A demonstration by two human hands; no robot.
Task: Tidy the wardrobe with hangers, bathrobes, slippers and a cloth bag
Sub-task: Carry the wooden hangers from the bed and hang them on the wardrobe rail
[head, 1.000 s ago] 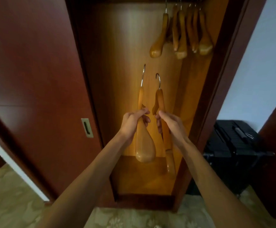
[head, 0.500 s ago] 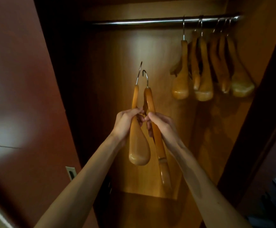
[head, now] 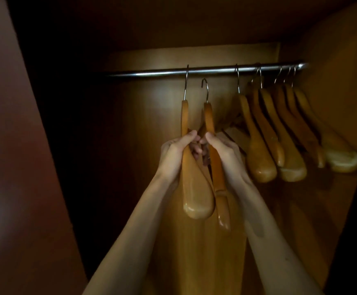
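Each hand (head: 174,154) (head: 222,152) grips a hanger (head: 191,177) (head: 215,167) inside the wardrobe (head: 152,116).

Dim warm light on wardrobe back panel (head: 164,86), dark corners, soft blur, wide-angle bending at edges

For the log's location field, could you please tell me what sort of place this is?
Most likely the inside of a wooden wardrobe, perhaps a hotel's. A metal rail runs across it, a row of hung wooden hangers crowds its right end, and wood panelling forms the back.
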